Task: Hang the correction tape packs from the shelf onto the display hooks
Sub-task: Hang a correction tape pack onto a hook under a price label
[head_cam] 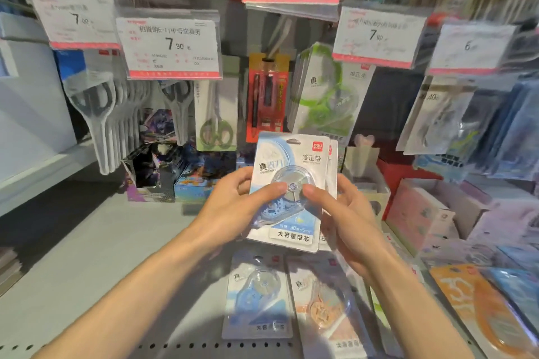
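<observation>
1. Blue pack [287,192] sits dead centre, upright and tilted a touch, with a second pack [331,183] tucked behind it, its edge peeking out at 3 o'clock.
2. Left hand [233,207] curls around the 9 o'clock edge, thumb pressed on the clear bubble; right hand [347,213] grips the 3 o'clock side, thumb on the front too.
3. Risk: the rear pack could slide loose and drop; only a pinch seems to hold the pair.
4. Hang slot [293,141] at 12 o'clock looks small, so a misaligned pair could miss a hook.
5. Green packs [326,96] already hang at 12 o'clock; bumping them could knock them off.
6. Two more packs lie on the shelf [87,271] at 6 o'clock: blue one [258,294], orange one [325,306].
</observation>
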The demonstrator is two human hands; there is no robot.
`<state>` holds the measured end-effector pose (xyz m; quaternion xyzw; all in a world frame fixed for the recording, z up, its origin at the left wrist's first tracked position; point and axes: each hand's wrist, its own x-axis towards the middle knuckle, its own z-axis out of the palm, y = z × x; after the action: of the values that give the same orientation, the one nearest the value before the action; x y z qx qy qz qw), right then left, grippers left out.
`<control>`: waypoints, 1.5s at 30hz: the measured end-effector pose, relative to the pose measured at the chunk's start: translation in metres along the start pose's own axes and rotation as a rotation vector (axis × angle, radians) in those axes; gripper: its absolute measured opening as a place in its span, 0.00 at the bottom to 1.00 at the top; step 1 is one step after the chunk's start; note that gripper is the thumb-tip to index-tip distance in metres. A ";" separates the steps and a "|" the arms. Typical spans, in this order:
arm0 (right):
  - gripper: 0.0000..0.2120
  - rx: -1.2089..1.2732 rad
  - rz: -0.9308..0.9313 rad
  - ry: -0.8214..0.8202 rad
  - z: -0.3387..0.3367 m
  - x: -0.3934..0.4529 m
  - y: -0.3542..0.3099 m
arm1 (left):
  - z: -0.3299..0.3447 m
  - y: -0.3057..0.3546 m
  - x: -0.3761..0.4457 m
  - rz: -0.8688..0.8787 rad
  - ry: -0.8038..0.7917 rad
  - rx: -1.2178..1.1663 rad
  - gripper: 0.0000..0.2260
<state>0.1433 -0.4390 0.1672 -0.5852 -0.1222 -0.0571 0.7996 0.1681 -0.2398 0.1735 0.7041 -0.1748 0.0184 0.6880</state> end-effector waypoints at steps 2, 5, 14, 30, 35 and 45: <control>0.27 -0.032 -0.022 -0.030 -0.009 -0.002 -0.010 | 0.008 0.007 0.000 0.027 0.011 -0.028 0.11; 0.29 -0.095 -0.062 -0.029 -0.024 -0.005 -0.022 | 0.016 0.018 0.002 0.059 0.064 -0.069 0.12; 0.18 -0.250 -0.208 0.150 -0.062 -0.006 -0.053 | 0.020 0.062 0.014 0.322 0.203 -0.002 0.13; 0.17 -0.398 -0.424 0.130 -0.050 0.031 -0.090 | 0.023 0.100 0.006 0.605 0.220 -0.032 0.17; 0.17 -0.354 -0.457 0.142 -0.041 0.049 -0.101 | 0.020 0.101 0.007 0.609 0.222 -0.036 0.17; 0.24 -0.359 -0.494 0.247 -0.040 0.067 -0.096 | 0.016 0.098 0.010 0.602 0.211 -0.010 0.19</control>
<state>0.1903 -0.5036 0.2621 -0.6582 -0.1505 -0.3405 0.6544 0.1468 -0.2572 0.2697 0.6115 -0.3030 0.2936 0.6694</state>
